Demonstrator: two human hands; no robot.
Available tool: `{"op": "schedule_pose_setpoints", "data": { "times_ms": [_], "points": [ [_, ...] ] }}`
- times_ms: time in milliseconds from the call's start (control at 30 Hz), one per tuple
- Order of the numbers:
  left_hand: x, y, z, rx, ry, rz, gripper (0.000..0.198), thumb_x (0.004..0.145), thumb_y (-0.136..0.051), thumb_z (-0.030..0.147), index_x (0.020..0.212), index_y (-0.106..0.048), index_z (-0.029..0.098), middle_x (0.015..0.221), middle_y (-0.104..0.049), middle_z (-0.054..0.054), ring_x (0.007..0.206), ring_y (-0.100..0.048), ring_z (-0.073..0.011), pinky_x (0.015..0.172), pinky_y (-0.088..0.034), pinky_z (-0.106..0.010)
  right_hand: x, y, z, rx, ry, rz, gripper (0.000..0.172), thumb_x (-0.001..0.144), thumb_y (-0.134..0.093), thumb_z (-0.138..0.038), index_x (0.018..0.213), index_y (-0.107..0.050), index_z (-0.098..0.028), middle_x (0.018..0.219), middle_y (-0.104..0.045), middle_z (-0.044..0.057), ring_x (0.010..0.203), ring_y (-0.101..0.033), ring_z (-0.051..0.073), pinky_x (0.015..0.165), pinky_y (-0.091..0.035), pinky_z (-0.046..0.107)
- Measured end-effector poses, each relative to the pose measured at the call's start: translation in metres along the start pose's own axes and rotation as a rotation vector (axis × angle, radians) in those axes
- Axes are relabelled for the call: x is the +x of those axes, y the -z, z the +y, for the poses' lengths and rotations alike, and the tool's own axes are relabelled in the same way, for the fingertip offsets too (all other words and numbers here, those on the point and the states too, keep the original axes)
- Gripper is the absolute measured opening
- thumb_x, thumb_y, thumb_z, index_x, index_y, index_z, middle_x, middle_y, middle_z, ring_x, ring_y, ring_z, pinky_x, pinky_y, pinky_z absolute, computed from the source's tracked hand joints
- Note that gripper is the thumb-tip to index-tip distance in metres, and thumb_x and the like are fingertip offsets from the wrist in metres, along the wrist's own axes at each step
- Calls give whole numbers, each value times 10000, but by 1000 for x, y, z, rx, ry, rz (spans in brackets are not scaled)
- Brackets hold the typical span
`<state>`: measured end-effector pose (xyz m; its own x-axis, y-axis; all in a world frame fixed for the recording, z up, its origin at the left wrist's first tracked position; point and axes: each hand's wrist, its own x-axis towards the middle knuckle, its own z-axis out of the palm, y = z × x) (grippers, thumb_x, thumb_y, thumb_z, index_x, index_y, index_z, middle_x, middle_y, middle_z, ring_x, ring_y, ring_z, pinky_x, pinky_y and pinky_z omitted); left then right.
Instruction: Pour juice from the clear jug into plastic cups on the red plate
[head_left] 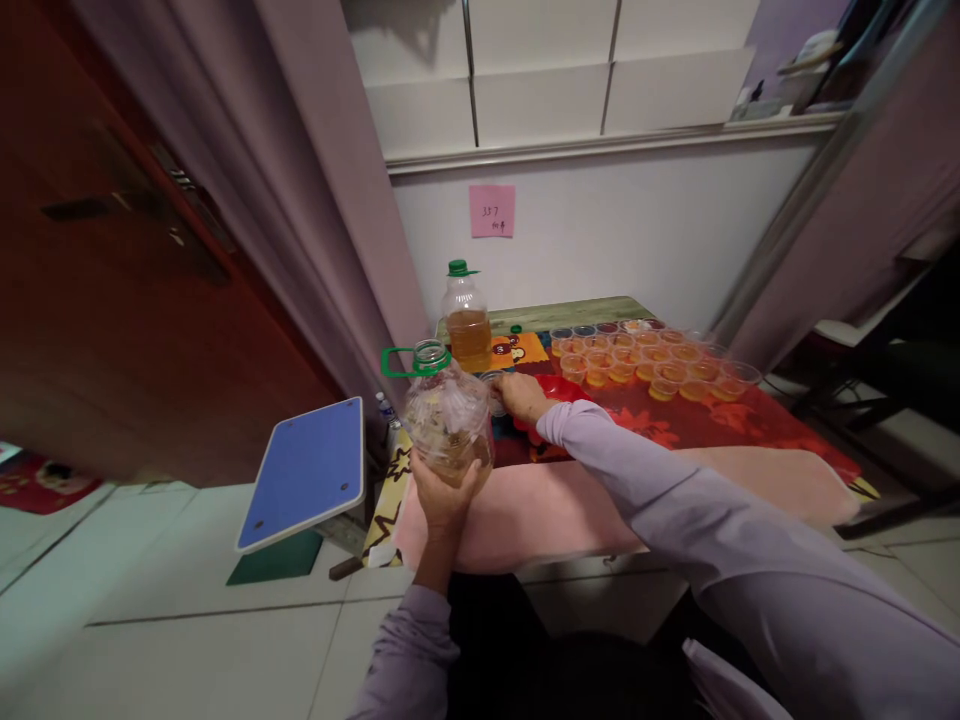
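Observation:
My left hand (448, 488) is wrapped round the lower part of a large clear plastic jug (450, 415) with a green handle ring and an uncapped mouth. A little liquid shows low in it. To its right, the closed fingers of my right hand (523, 396) grip what looks like a clear plastic cup (493, 384), partly hidden behind the jug. A red bowl (561, 388) lies just under and beyond my right wrist. Behind the jug stands another jug (469, 335), capped in green and partly filled with amber liquid.
Rows of clear cups (667, 375) with amber liquid cover the table's right side. A loose green cap (516, 329) lies at the back. A pink towel (555, 520) lines the front edge. A blue-topped stool (307, 470) stands left; a pink note (492, 211) is on the wall.

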<state>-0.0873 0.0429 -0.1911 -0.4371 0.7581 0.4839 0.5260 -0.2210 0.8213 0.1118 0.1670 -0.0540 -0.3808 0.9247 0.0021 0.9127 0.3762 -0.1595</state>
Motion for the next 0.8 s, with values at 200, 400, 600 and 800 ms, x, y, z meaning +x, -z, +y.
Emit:
{"op": "schedule_pose_setpoints", "data": {
  "times_ms": [200, 400, 600, 800],
  "points": [
    [-1, 0, 11, -21, 27, -4, 1172, 636, -934, 586, 1588, -378, 188, 1501, -604, -215, 1416, -620, -415, 1188, -507, -592, -5, 2, 1, 12, -3, 25, 341, 1124, -496, -260, 1206, -811, -157, 1235, -820, 194, 1177, -786, 293, 914, -567, 309],
    [-1, -1, 19, -13, 40, 31, 1162, 619, -919, 627, 1564, -402, 190, 1498, -600, -219, 1410, -621, -421, 1189, -503, -599, -5, -4, 4, 60, 18, 64, 319, 1117, -532, -292, 1185, -818, -168, 1241, -820, 182, 1148, -785, 283, 879, -555, 300],
    [-2, 3, 17, 11, 32, 10, 1130, 635, -925, 616, 1550, -410, 200, 1477, -618, -205, 1393, -635, -403, 1180, -511, -581, -3, -9, 13, 148, 10, 140, 215, 1058, -660, -304, 1152, -813, -186, 1225, -827, 145, 1087, -778, 261, 868, -541, 287],
    [-2, 3, 16, 38, 54, 14, 1150, 637, -911, 649, 1555, -398, 183, 1481, -615, -222, 1396, -638, -409, 1174, -520, -575, -2, 2, 14, 258, 43, 247, 199, 1079, -631, -285, 1101, -801, -185, 1135, -825, 95, 1027, -747, 213, 890, -521, 280]
  ]
}}
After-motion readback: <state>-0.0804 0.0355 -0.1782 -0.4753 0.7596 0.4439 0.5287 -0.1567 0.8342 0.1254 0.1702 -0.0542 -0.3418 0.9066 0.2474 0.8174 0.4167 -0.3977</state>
